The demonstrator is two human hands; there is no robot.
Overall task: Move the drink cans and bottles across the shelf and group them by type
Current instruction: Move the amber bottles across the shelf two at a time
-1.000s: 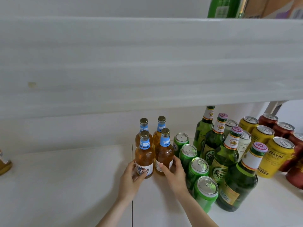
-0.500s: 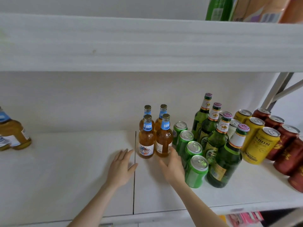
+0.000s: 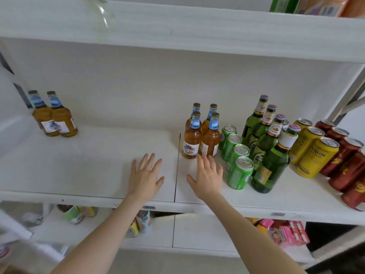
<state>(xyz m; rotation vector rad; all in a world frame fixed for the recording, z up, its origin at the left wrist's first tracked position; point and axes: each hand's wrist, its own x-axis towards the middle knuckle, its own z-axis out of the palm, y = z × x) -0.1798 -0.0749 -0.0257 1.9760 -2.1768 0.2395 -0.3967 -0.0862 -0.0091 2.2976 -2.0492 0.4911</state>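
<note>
Several amber bottles point(image 3: 201, 135) with blue neck labels stand grouped mid-shelf. To their right stand green cans point(image 3: 238, 171), green bottles point(image 3: 266, 147), yellow cans point(image 3: 314, 153) and red cans point(image 3: 343, 165), each kind in its own row. Two more amber bottles point(image 3: 54, 117) stand far left. My left hand point(image 3: 145, 177) hovers open over the bare shelf point(image 3: 88, 171), palm down. My right hand point(image 3: 207, 175) is open too, fingers spread just in front of the grouped amber bottles, holding nothing.
An upper shelf board point(image 3: 177, 26) overhangs the drinks, with green and orange packages point(image 3: 308, 4) on top. A metal frame post point(image 3: 347, 91) rises at the right. The shelf below holds small cans point(image 3: 138, 224) and pink packets point(image 3: 284, 232).
Both hands have let go of the front amber bottles and drawn back toward the shelf's front edge. The view has pulled back and lowered, showing two amber bottles far left.
</note>
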